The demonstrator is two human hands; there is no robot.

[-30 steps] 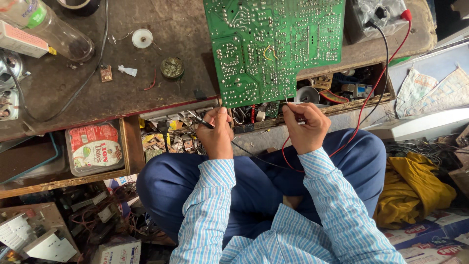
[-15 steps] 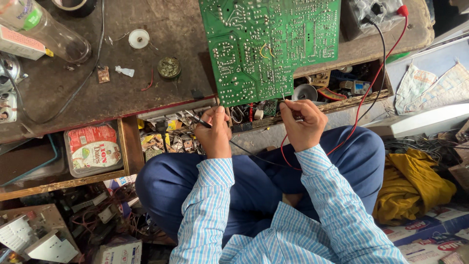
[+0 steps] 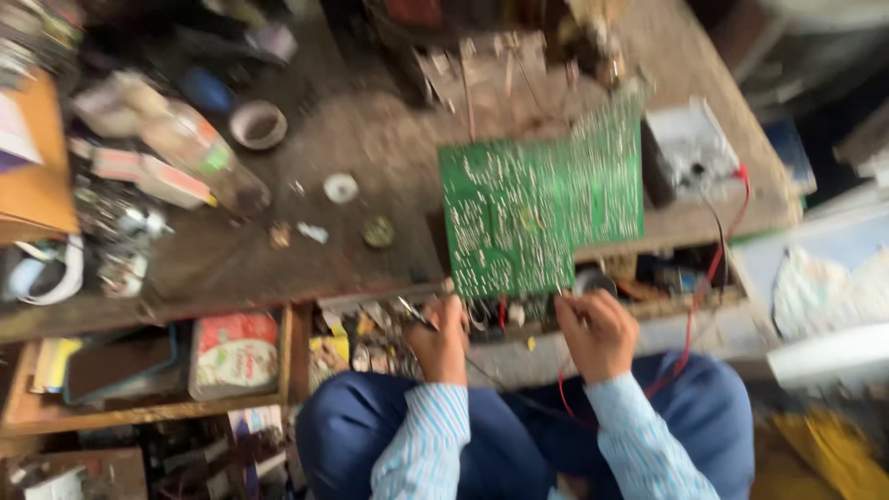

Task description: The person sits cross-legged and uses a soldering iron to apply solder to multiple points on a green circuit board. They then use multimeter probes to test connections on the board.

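A green circuit board (image 3: pixel 537 208) lies solder side up at the near edge of a dark workbench (image 3: pixel 278 268), partly over an open drawer. My left hand (image 3: pixel 440 335) is closed around a thin black probe whose tip points up and left, just below the board's lower left corner. My right hand (image 3: pixel 597 331) grips a red-wired probe under the board's lower right edge. Red and black leads (image 3: pixel 713 268) run from my hands up to a grey meter (image 3: pixel 690 153) at the right of the board. The picture is blurred by motion.
A plastic bottle (image 3: pixel 199 153), a small white cup (image 3: pixel 257 125), a white ring (image 3: pixel 341 188) and small parts lie on the bench at left. The open drawer (image 3: pixel 370 338) holds mixed components. A red and white tin (image 3: pixel 233 354) sits in a wooden tray.
The view has swung upward and to the right, so more of the bench's far side shows and the picture has blurred. Both hands keep their probes at the board's near edge.
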